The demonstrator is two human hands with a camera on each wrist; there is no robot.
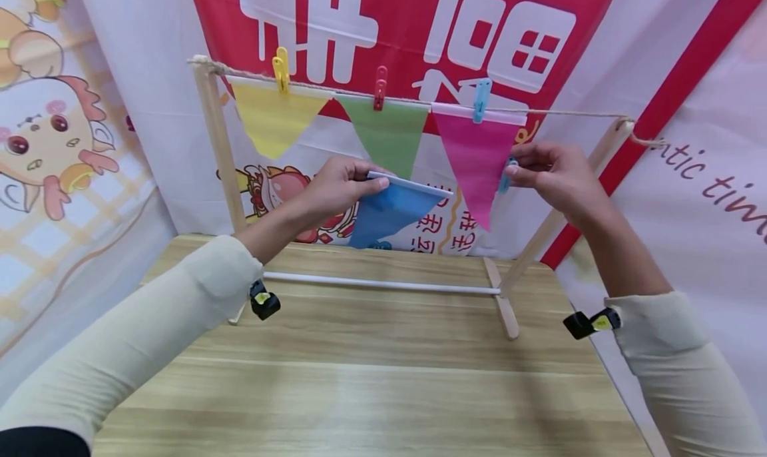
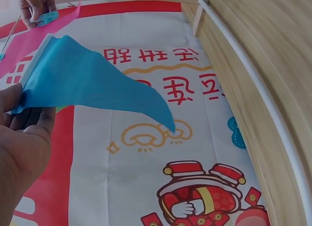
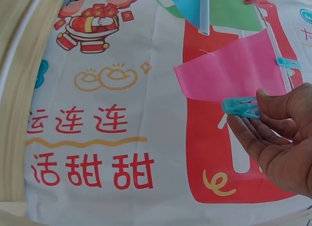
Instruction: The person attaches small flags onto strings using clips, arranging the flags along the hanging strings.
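Note:
My left hand [image 1: 344,187] pinches a blue pennant flag [image 1: 392,210] by one end of its white top edge, in front of the hanging green flag [image 1: 389,134]. In the left wrist view the blue flag [image 2: 92,74] trails off to a point. My right hand [image 1: 554,174] holds a light-blue clothespin [image 1: 507,177] between thumb and fingers, beside the pink flag [image 1: 476,157]; the right wrist view shows this clothespin [image 3: 241,107] too. On the rope [image 1: 569,112] hang a yellow flag [image 1: 275,114], the green one and the pink one, held by yellow [image 1: 281,70], red [image 1: 380,87] and light-blue [image 1: 481,100] clothespins.
A wooden stand carries the rope between its left post [image 1: 218,137] and right post [image 1: 554,217], with a white rod [image 1: 377,282] low between them. It stands on a wood-grain table [image 1: 359,390]. Printed cloths [image 1: 144,37] hang behind and at the sides.

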